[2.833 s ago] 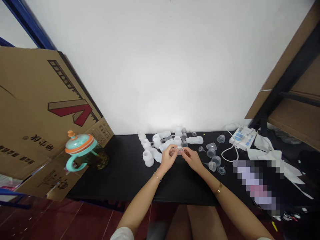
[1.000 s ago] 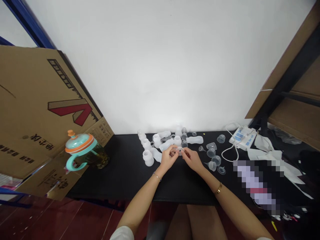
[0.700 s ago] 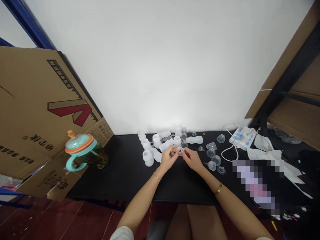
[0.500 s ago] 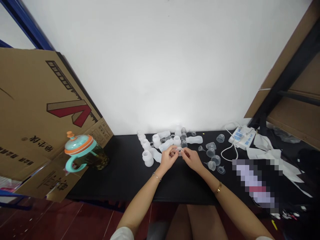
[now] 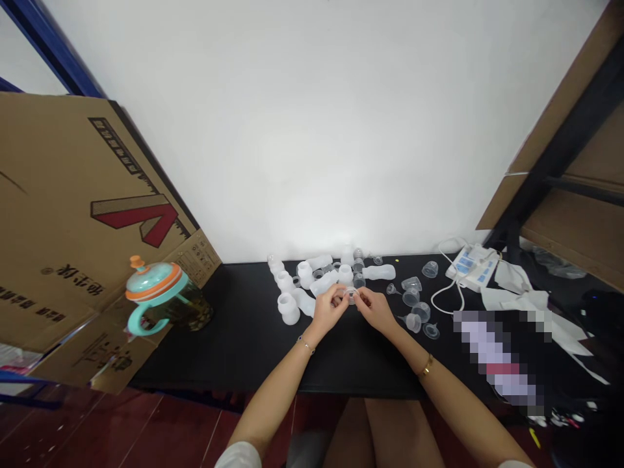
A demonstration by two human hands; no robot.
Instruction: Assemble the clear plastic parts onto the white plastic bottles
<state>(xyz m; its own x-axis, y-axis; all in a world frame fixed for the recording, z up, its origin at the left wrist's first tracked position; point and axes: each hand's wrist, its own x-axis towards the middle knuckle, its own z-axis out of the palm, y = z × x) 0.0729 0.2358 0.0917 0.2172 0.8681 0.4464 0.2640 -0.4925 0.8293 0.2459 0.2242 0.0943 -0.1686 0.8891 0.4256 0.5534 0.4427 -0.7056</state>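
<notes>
Between my two hands is a small clear plastic ring-shaped part [image 5: 351,294], pinched at its left and right edges. My left hand [image 5: 329,305] has its thumb and fingers closed on one side of it. On the other side, the fingers of my right hand [image 5: 373,307] grip it too. Just behind and left of my hands are white baby-bottle-like containers [image 5: 289,309], some upright and some lying down. To the right of my right hand are clear plastic domes and funnel-like caps [image 5: 413,322]. A white bottle [image 5: 379,272] lies on its side behind my right hand.
A teal pitcher with an orange-rimmed lid [image 5: 163,296] stands at the left before a large cardboard box [image 5: 63,208]. At the right are a white power strip with a cable [image 5: 472,268], crumpled white paper [image 5: 517,299] and a blurred-out item [image 5: 502,361] on the black table [image 5: 234,357].
Almost nothing differs. Both hands stay in the same place on the clear ring-shaped part, with at most a slight shift of the fingers.
</notes>
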